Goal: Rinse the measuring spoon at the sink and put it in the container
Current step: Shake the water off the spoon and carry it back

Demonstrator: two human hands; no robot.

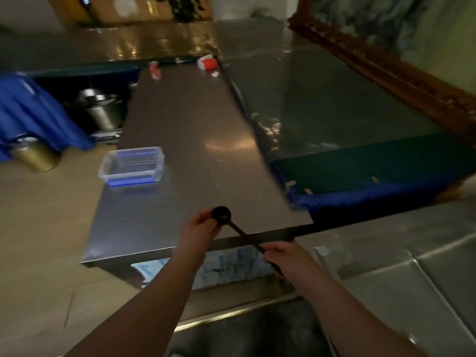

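Note:
A dark long-handled measuring spoon (pixel 233 224) is held in the air over the near edge of a steel table (pixel 185 130). My left hand (pixel 198 229) pinches the round bowl of the spoon. The handle's end is gripped by my right hand (pixel 286 258). A clear plastic container (pixel 132 164) with a blue tint stands empty on the table's left side, well beyond both hands. The dark sink basin (pixel 247 336) lies below my forearms at the bottom of the view.
A steel counter (pixel 401 274) with a drainboard is at the right. Red-and-white items (pixel 207 63) sit at the table's far end. Blue cloth (pixel 38 112), a steel bucket (pixel 103 109) and a yellowish jar (pixel 36 155) are on the left by the floor.

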